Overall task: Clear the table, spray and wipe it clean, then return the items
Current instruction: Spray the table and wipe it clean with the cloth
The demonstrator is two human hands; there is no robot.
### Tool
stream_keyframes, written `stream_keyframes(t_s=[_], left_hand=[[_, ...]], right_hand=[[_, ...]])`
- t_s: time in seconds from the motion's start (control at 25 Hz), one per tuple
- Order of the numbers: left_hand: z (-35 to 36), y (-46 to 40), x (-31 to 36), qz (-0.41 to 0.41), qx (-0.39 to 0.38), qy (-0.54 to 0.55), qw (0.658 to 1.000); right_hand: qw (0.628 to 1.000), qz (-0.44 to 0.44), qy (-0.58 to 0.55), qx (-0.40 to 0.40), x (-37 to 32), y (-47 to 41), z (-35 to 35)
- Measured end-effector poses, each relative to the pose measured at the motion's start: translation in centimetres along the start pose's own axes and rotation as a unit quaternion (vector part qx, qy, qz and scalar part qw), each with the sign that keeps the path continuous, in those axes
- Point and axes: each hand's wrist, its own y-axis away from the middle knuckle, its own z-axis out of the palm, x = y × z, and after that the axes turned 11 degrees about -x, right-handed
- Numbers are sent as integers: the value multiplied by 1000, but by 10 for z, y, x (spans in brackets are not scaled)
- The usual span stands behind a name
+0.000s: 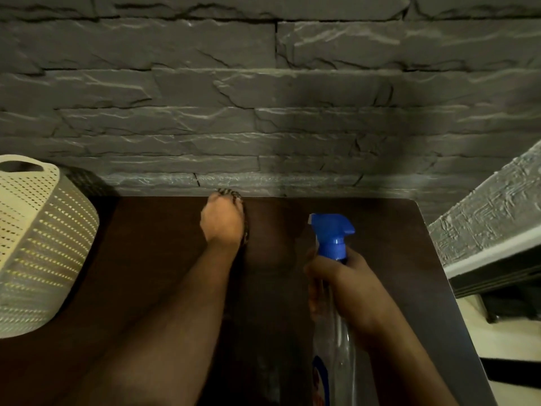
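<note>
Clear spray bottle [333,332], blue trigger head.

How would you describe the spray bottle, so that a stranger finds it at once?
Look at the dark brown table before the grey stone wall. Over its right part, the right hand grips a clear spray bottle; its bright blue trigger head is the only blue thing there.
</note>
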Motion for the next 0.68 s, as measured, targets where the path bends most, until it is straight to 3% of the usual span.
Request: stream_keyframes(t_s=[0.12, 0.28, 0.4, 0.52, 0.6, 0.68], left_hand=[[22, 6, 57, -9, -19, 26, 999], [22, 36, 27, 179, -106, 20, 978], [12, 29, -13, 139, -82, -21, 987], [28, 25, 23, 73, -43, 6, 996], [45, 34, 78, 92, -56, 19, 994], [58, 45, 108, 187, -92, -6, 978]], right_hand=[[1000, 7, -6, 4, 7, 1, -2], [999, 33, -27, -17, 10, 4, 7], [998, 42, -42, -30, 9, 5, 12], [999, 21, -37, -23, 11, 10, 12], [999, 13, -29, -8, 10, 14, 8], [1000, 12, -19, 5, 10, 20, 3]])
